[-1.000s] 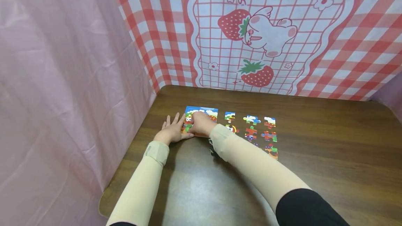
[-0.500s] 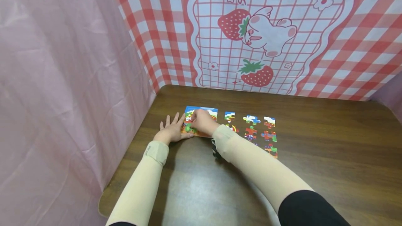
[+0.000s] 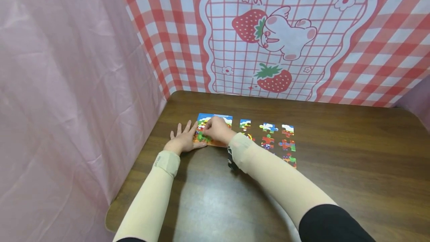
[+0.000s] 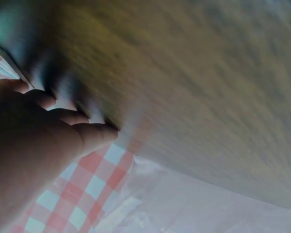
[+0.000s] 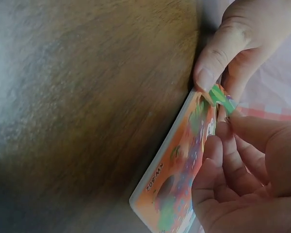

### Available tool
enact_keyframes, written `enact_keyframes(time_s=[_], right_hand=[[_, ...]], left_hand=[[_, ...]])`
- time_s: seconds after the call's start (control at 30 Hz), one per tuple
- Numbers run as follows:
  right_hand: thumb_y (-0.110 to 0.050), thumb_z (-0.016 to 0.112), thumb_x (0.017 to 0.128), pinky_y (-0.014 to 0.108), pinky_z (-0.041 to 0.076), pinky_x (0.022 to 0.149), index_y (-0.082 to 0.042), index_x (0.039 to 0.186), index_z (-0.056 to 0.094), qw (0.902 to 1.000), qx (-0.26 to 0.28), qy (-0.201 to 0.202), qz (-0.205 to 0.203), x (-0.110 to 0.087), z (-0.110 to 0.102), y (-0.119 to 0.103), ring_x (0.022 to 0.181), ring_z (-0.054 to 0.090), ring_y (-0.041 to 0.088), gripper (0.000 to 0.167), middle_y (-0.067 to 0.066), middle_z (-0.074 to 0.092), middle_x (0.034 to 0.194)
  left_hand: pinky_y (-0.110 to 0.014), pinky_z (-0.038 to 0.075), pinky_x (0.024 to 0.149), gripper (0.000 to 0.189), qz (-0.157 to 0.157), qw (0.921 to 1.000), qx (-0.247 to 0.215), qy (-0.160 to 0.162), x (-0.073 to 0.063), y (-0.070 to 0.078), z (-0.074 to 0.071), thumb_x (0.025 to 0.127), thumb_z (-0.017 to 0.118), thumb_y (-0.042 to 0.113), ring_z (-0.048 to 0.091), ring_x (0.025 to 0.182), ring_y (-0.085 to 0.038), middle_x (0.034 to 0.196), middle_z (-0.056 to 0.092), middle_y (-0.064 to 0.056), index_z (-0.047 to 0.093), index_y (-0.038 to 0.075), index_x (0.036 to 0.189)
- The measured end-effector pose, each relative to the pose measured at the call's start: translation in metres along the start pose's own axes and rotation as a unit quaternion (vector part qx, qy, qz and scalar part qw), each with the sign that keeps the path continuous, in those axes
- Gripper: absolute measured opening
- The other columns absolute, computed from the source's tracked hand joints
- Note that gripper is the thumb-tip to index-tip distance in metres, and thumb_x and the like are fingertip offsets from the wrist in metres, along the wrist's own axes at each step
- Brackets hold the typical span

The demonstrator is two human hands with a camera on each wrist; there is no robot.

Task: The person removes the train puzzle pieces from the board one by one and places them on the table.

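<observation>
My left hand (image 3: 183, 138) lies with its fingers spread at the left edge of a colourful puzzle board (image 3: 220, 145), its thumb at the near corner. In the left wrist view, the fingers of that hand stretch out over the wood. My right hand (image 3: 218, 130) is over the board. In the right wrist view, its thumb and fingers pinch a small green jigsaw piece (image 5: 223, 100), which stands tilted at the board's corner beside the left thumb. The right hand hides part of the board's picture in the head view.
Loose jigsaw pieces lie in rows right of the board, among them a sky piece (image 3: 245, 123), a blue and white piece (image 3: 268, 127) and a red piece (image 3: 267, 142). My right forearm covers some. A checked cloth (image 3: 178, 29) hangs behind the brown table (image 3: 352, 152).
My right hand has shifted slightly to the right, uncovering more of the board's green lower left part. The left hand has stayed at the board's edge.
</observation>
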State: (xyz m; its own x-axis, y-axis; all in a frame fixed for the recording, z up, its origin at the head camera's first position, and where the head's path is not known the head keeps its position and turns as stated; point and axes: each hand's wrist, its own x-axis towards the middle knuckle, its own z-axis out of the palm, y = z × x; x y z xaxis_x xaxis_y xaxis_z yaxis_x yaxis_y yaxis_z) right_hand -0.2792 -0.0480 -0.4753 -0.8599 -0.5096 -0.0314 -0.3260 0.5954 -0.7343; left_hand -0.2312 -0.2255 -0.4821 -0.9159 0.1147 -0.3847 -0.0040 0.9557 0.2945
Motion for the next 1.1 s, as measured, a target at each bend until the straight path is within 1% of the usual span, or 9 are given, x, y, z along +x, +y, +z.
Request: enact_keyframes(time_s=[0.23,0.33,0.43,0.57,0.63,0.73,0.83,0.97,1.1], right_hand=[[-0.014,0.074,0.095,0.027,0.047,0.054,-0.006,0.085,0.077,0.9999,0.010,0.001,-0.005,-0.008,-0.013,0.008,0.060,0.057,0.013,0.014,0.000,0.069,0.079],[-0.016,0.074,0.096,0.029,0.049,0.055,-0.006,0.086,0.077,0.9999,0.014,0.006,-0.001,-0.014,-0.023,0.012,0.062,0.058,0.014,0.014,0.000,0.070,0.081],[-0.018,0.074,0.096,0.031,0.051,0.061,-0.009,0.087,0.078,0.9997,0.024,0.009,0.005,-0.020,-0.033,0.018,0.068,0.061,0.016,0.014,-0.001,0.071,0.081],[-0.019,0.073,0.097,0.034,0.050,0.065,-0.011,0.087,0.078,0.9991,0.041,0.004,0.008,-0.033,-0.047,0.025,0.071,0.061,0.017,0.014,0.000,0.073,0.083],[-0.020,0.074,0.097,0.033,0.048,0.062,-0.011,0.086,0.078,0.9991,0.043,0.002,0.006,-0.039,-0.052,0.027,0.066,0.058,0.017,0.014,0.004,0.073,0.084],[-0.019,0.073,0.097,0.031,0.045,0.052,-0.010,0.088,0.077,0.9991,0.041,-0.001,0.005,-0.048,-0.058,0.028,0.055,0.052,0.015,0.014,0.011,0.072,0.084],[-0.019,0.073,0.097,0.030,0.046,0.046,-0.009,0.090,0.077,0.9992,0.038,-0.006,0.012,-0.057,-0.064,0.029,0.049,0.051,0.014,0.013,0.014,0.072,0.086],[-0.018,0.073,0.097,0.033,0.052,0.053,-0.007,0.092,0.077,0.9995,0.028,-0.010,0.013,-0.068,-0.069,0.032,0.054,0.058,0.016,0.013,0.013,0.073,0.088],[-0.017,0.074,0.096,0.033,0.050,0.059,-0.004,0.094,0.078,0.9997,0.020,-0.013,0.006,-0.079,-0.074,0.039,0.059,0.058,0.016,0.013,0.013,0.072,0.085]], left_hand=[[-0.071,0.000,0.112,0.103,0.004,1.0000,-0.001,-0.009,0.001,0.000,0.000,0.091,0.055,0.073,-0.012,0.149,-0.046,0.169,-0.006,-0.009,0.001,0.026,0.165],[-0.071,-0.001,0.112,0.103,0.003,1.0000,-0.004,-0.008,0.001,0.000,-0.001,0.092,0.055,0.072,-0.013,0.149,-0.046,0.169,-0.007,-0.009,0.001,0.025,0.166],[-0.071,-0.002,0.112,0.103,0.002,0.9999,-0.009,-0.005,0.000,0.000,-0.003,0.092,0.057,0.071,-0.013,0.149,-0.046,0.169,-0.006,-0.010,0.002,0.024,0.166],[-0.071,-0.002,0.112,0.103,0.004,0.9999,-0.013,-0.004,-0.001,0.000,-0.002,0.091,0.058,0.071,-0.013,0.149,-0.047,0.169,-0.006,-0.010,0.004,0.024,0.166],[-0.071,-0.002,0.112,0.103,0.004,0.9999,-0.012,-0.003,-0.001,0.000,-0.002,0.091,0.057,0.071,-0.013,0.149,-0.047,0.169,-0.005,-0.011,0.004,0.024,0.166],[-0.071,-0.002,0.112,0.103,0.002,0.9999,-0.010,-0.003,-0.001,-0.001,-0.002,0.091,0.058,0.071,-0.013,0.149,-0.047,0.170,-0.005,-0.011,0.004,0.024,0.166],[-0.071,-0.002,0.112,0.103,0.004,0.9999,-0.010,-0.005,-0.002,0.000,-0.002,0.092,0.058,0.070,-0.013,0.149,-0.047,0.170,-0.005,-0.010,0.004,0.024,0.166],[-0.072,-0.002,0.111,0.103,0.004,0.9999,-0.011,-0.006,-0.003,0.001,-0.002,0.092,0.059,0.069,-0.013,0.149,-0.047,0.169,-0.006,-0.010,0.003,0.025,0.166],[-0.073,-0.002,0.111,0.103,0.006,0.9999,-0.011,-0.006,-0.002,0.002,-0.003,0.092,0.059,0.069,-0.013,0.148,-0.047,0.169,-0.006,-0.011,0.004,0.024,0.166]])
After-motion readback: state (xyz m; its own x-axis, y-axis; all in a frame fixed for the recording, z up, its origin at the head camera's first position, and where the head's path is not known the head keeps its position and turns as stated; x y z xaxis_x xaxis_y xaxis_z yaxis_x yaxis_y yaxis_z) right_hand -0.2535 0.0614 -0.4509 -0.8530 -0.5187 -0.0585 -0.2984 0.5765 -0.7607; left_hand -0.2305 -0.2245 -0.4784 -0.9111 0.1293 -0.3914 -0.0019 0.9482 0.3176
